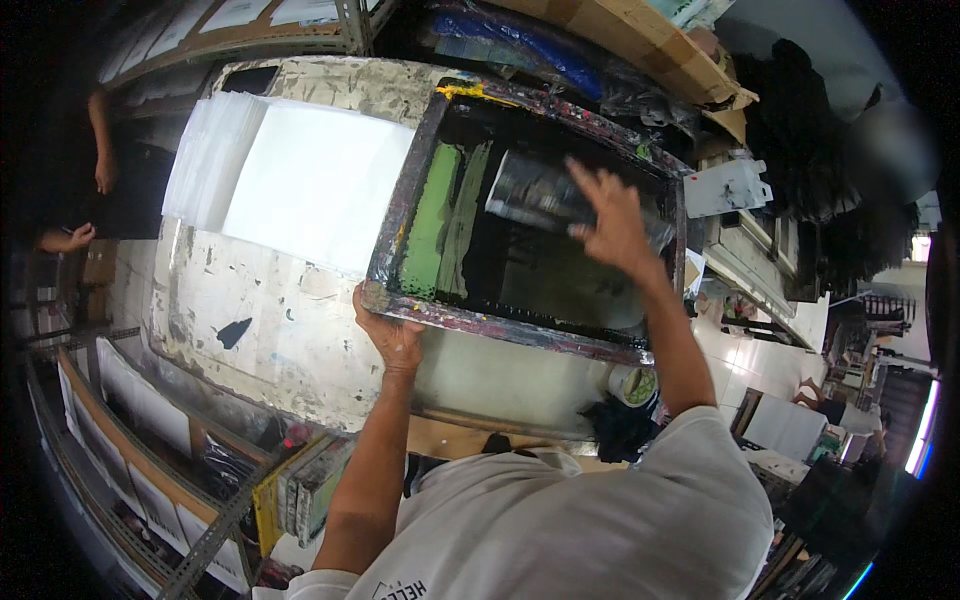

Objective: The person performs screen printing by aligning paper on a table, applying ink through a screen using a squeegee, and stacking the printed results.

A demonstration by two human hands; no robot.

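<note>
Head view shows a paint-smeared rectangular frame above a stained table, lying toward 1 o'clock from the picture's middle; whether the whole frame rests flat on it cannot be told. With the frame's centre as the clock and 12 on the far side, the left hand is at 8 o'clock, clasping the near left corner, its thumb along the near rail. At 3 o'clock, the right hand is inside the frame's outline, index finger stretched out and thumb apart from it, over a dark, shiny bar blurred too much to tell whether the fingers close on it. A bright green band runs along the panel's 9 o'clock side, and a yellow smear marks the rail at 11. Beyond the frame at 9 o'clock are a white sheet and a fanned stack of translucent sheets; farther out that way shows another person's hand. Near 5 o'clock sit a tub with green inside and a dark cloth; a pale container stands just outside at 3, and cardboard lies at 1.
</note>
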